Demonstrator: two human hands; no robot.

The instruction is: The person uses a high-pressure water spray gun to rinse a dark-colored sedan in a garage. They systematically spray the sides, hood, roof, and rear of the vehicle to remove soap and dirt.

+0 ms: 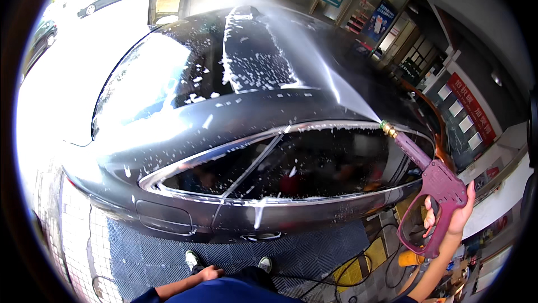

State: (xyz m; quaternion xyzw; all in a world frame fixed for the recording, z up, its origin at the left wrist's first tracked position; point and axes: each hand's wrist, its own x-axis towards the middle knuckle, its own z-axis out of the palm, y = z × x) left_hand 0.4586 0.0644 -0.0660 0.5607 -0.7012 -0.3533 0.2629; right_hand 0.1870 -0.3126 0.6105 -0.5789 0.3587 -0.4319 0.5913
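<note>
A red sign (472, 108) with pale characters hangs on the wall at right; a blue poster (383, 20) stands beyond the soapy dark car (252, 135). The right hand (453, 213), raised, is wrapped around the purple spray gun (431, 182), which sprays the roof. The left hand (208, 273) hangs low, its fingers loosely curled and holding nothing.

Car ahead, spray gun at right

The car (235, 135) stands before the person, foam flecks (252, 65) on its roof. The right hand (454, 213) holds the gun (431, 191) right of the car; the left hand (210, 273) hangs low, above the floor mat (168, 258).
</note>
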